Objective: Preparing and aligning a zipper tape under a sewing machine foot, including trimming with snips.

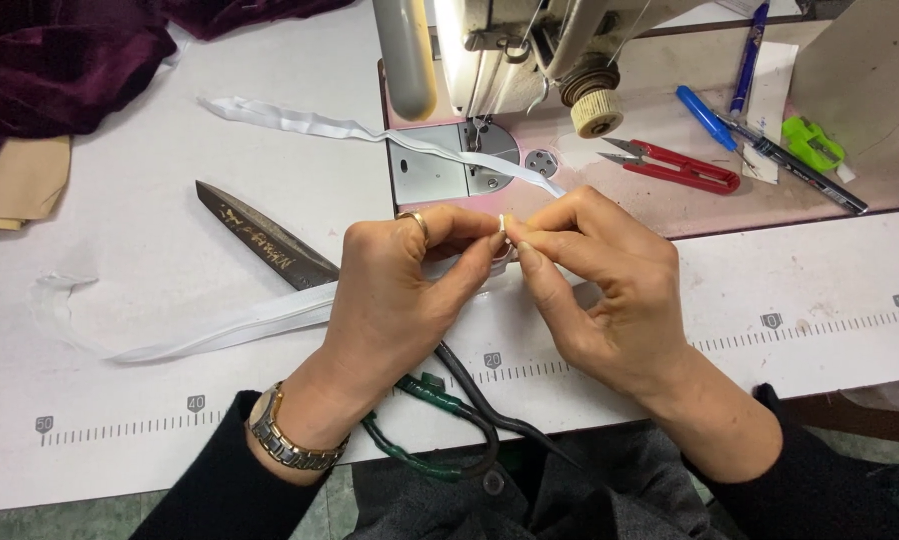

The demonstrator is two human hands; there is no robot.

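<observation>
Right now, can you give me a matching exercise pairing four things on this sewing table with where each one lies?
Things:
1. Large dark metal shears
2. Small red thread snips
3. Dark maroon velvet cloth
4. White fabric strip

Places:
A. Far left corner of the table
B. Pinched at one end between the left hand and the right hand
C. Right of the sewing machine's needle plate
D. Partly under the left hand, blade pointing to the far left

Pairs: 1-D, 2-C, 3-A, 4-B
</observation>
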